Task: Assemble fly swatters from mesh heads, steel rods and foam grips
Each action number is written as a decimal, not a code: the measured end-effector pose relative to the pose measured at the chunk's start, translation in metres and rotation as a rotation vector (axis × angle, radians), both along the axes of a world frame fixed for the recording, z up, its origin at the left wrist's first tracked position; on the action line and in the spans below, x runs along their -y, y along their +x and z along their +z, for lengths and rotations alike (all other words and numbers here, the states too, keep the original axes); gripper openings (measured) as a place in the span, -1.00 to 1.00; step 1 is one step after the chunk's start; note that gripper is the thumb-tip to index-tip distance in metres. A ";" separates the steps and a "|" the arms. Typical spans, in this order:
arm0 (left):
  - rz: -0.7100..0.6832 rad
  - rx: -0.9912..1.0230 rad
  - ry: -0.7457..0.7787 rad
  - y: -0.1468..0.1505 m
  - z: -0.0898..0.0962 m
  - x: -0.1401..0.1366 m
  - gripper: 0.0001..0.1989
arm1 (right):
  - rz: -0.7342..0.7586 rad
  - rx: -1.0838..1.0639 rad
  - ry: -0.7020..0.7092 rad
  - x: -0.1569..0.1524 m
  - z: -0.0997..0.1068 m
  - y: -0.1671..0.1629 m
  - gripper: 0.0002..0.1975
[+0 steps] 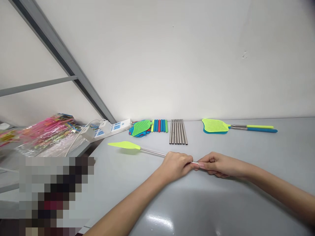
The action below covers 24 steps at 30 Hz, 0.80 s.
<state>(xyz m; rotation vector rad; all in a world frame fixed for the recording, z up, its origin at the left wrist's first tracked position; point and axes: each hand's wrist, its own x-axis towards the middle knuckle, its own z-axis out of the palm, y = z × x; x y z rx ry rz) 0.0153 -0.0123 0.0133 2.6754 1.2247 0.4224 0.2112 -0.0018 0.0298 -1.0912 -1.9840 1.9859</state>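
Note:
A fly swatter with a yellow-green head [125, 145] and a thin metal rod extends leftward from my hands, just above the grey table. My left hand [177, 164] is wrapped round its rod. At the rod's right end, my right hand [216, 165] pinches the metal tip between thumb and fingers. No coloured grip shows on this end. Behind my hands lie several bare metal tubes [178, 132] in a row. Left of them are several coloured handle grips [159, 126] and a stack of swatter heads [141, 128], a green one on top.
Two whole fly swatters [215, 126], yellow and blue, lie at the back right by the wall. A white power strip [115, 128] with plugs sits at the back left. Beyond it, plastic-wrapped colourful goods [52, 132] rest on another surface. The lower left is pixelated.

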 end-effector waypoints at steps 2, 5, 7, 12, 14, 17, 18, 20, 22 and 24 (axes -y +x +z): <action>0.012 0.003 -0.002 0.000 0.000 0.001 -0.60 | 0.001 0.001 -0.003 0.000 0.000 0.000 -0.58; 0.037 -0.014 0.011 0.000 0.000 0.001 -0.57 | -0.004 0.004 -0.007 0.001 -0.001 0.001 -0.56; 0.052 -0.037 0.025 0.000 0.000 0.001 -0.56 | -0.009 0.002 -0.016 0.001 -0.001 0.001 -0.54; 0.075 -0.079 0.051 -0.001 -0.001 0.001 -0.55 | -0.001 -0.015 -0.014 0.001 -0.001 0.002 -0.56; 0.083 -0.082 0.041 -0.001 -0.002 0.001 -0.54 | 0.009 -0.018 -0.009 0.001 0.000 0.002 -0.57; 0.084 -0.081 0.028 -0.001 -0.002 0.001 -0.53 | 0.017 -0.024 -0.016 0.000 -0.001 0.003 -0.58; 0.081 -0.081 0.031 -0.001 -0.002 0.001 -0.53 | 0.016 -0.024 -0.019 0.000 -0.001 0.003 -0.58; 0.078 -0.082 0.044 -0.001 -0.002 0.001 -0.54 | 0.012 -0.026 -0.025 0.000 0.000 0.003 -0.59; 0.071 -0.078 0.057 -0.001 -0.003 0.000 -0.55 | 0.007 -0.030 -0.033 0.001 0.000 0.002 -0.60; 0.058 -0.072 0.067 -0.001 -0.002 -0.001 -0.56 | 0.002 -0.040 -0.042 0.001 0.001 0.002 -0.60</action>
